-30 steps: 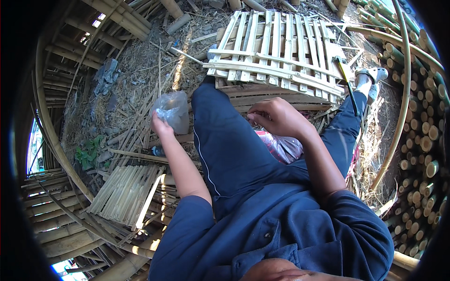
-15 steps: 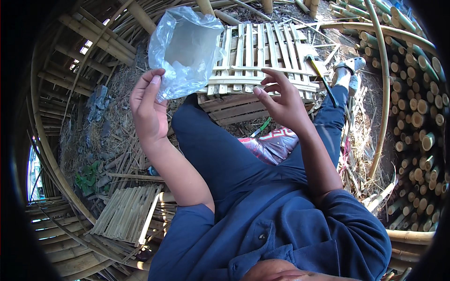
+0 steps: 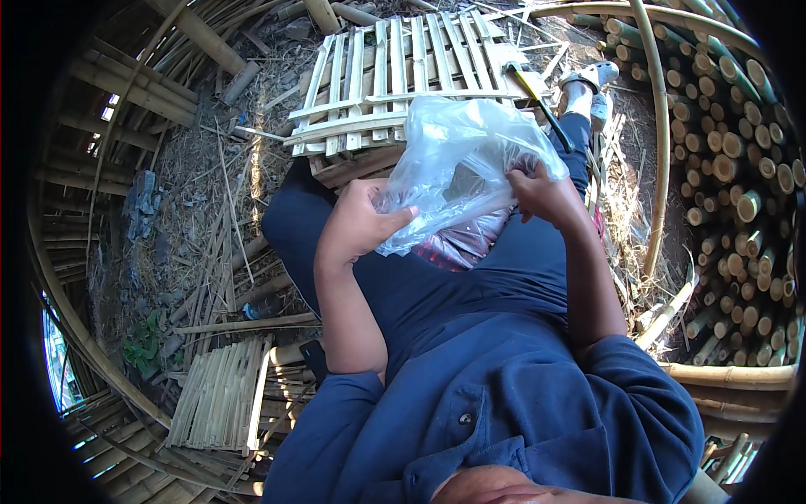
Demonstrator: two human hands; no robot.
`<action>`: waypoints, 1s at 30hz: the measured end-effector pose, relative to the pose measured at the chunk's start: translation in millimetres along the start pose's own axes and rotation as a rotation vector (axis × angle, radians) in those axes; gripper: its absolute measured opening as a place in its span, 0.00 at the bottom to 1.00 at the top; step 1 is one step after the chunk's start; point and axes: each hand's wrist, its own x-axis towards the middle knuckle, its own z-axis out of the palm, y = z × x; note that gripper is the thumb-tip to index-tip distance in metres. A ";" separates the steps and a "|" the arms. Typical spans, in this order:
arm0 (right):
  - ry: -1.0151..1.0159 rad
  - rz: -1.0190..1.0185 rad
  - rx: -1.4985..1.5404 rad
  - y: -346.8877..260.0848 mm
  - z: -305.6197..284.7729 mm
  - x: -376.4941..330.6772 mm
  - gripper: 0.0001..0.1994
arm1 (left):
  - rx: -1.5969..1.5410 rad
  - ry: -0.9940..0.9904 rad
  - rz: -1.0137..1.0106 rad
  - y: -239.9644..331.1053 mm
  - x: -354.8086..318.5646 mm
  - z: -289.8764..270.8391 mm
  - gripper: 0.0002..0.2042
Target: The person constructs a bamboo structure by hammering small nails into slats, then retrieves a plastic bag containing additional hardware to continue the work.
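Note:
A clear plastic bag [image 3: 462, 139], crinkled and loosely spread, hangs between my two hands above my lap. My left hand [image 3: 359, 223] grips its left edge, the thumb lying along the film. On the other side, the fingers of my right hand [image 3: 544, 195] are closed on the bag's right edge. Just beyond the bag lies a slatted bamboo panel [image 3: 378, 76] on a low wooden support; the bag covers its near right corner. Beside the panel's right edge rests a tool with a yellow and black handle [image 3: 537, 99], seemingly a hammer.
Many cut bamboo poles [image 3: 739, 210] are stacked at the right. A smaller slatted bamboo piece [image 3: 218, 393] lies at lower left. Bamboo scraps and straw [image 3: 210, 218] litter the ground on the left. A patterned reddish-grey bundle [image 3: 457, 244] shows between my legs.
The bag has come down from the upper left toward my lap. My right hand, earlier apart from it with fingers spread, now grips its right side. The view has shifted slightly.

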 end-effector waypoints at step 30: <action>-0.391 -0.857 -0.147 -42.3 -12.8 -39.1 0.09 | -0.432 -0.068 0.155 -55.5 54.0 47.3 0.36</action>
